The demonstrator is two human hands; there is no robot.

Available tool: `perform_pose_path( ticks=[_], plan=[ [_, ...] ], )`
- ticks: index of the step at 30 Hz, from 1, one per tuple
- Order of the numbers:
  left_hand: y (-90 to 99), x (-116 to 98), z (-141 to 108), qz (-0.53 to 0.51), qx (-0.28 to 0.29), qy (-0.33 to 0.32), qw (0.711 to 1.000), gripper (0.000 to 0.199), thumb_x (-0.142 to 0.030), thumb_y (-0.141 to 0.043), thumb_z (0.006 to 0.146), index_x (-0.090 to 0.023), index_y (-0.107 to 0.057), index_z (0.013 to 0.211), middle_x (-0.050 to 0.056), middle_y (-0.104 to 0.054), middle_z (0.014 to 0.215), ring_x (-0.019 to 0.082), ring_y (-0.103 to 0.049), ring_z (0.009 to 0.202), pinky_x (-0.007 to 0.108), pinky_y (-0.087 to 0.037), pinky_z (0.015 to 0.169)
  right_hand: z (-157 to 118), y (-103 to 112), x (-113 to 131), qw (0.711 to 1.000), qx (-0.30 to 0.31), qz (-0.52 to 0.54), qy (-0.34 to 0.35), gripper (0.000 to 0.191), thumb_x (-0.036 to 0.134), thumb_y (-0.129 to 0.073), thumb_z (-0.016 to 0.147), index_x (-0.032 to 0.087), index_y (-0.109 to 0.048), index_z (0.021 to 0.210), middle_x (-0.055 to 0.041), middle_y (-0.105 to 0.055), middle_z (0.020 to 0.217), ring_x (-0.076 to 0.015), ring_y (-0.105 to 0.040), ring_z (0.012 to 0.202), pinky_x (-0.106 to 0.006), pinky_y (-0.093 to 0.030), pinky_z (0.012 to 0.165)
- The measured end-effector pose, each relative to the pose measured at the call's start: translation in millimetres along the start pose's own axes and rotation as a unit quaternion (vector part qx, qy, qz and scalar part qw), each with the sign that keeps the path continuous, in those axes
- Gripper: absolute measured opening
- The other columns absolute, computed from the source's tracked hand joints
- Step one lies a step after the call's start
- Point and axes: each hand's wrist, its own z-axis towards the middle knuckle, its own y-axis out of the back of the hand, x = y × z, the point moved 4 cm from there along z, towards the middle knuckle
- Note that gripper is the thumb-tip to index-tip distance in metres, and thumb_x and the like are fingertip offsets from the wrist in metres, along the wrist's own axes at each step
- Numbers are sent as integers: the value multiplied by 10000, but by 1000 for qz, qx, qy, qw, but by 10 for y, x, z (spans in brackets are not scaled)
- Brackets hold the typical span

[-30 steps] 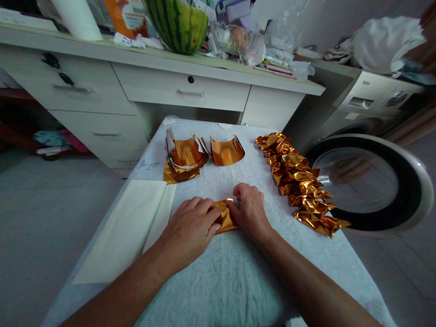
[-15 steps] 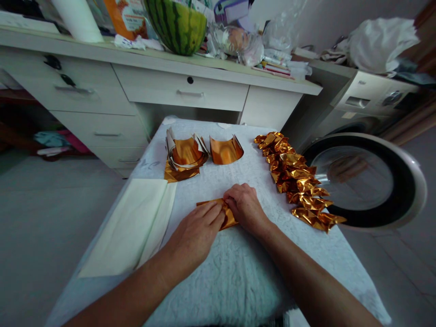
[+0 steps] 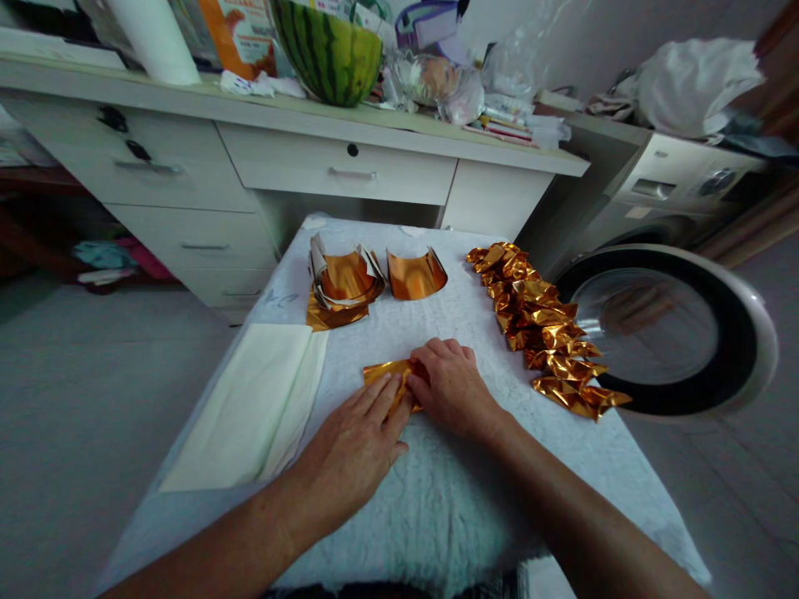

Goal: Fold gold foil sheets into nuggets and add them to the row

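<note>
The gold foil sheet [image 3: 382, 371] lies on the tabletop [image 3: 387, 333], between the pale paper [image 3: 240, 399] and the folded foil row [image 3: 530, 312]. The left hand [image 3: 355, 441] rests on the sheet, grip spread flat. The right hand [image 3: 457, 387] curls over its right end; pinch closure cannot be determined.

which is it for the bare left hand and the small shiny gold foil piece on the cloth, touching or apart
Touching: the head view shows the bare left hand with its fingers laid across the small shiny gold foil piece.
</note>
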Motion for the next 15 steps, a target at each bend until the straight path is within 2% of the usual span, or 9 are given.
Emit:
perform_pose_path(
  ticks=[4,8,15],
  plan=[
    [78,37,-141,-2,11,-13,1000,552,-364,-640,857,-158,-499,1350,183,-489,1446,324,-438,1354,487,-409,1095,-76,-5,8,1000,3,1,5,300,342,-584,874,206,-590,1141,-96,-582,1108,-264,-484,1031,-401,-350,875],
    [116,95,-278,7,2,-29,1000,534,-359,-663,843,-178,-528,1327,190,-498,1436,331,-473,1326,495,-442,1064,-138,13,53,1000,6,1,3,389,428,-601,852,199,-567,1164,-111,-565,1124,-282,-478,1036,-420,-362,883],
    [152,177,-480,16,-45,-59,997,346,-267,-514,934,-158,-583,1255,150,-601,1336,276,-565,1240,437,-506,1017,-156,-44,137,1000,-21,-5,-14,626,658,-582,775,169,-562,1167,-147,-548,1118,-327,-463,1045,-478,-356,914]
  ],
)
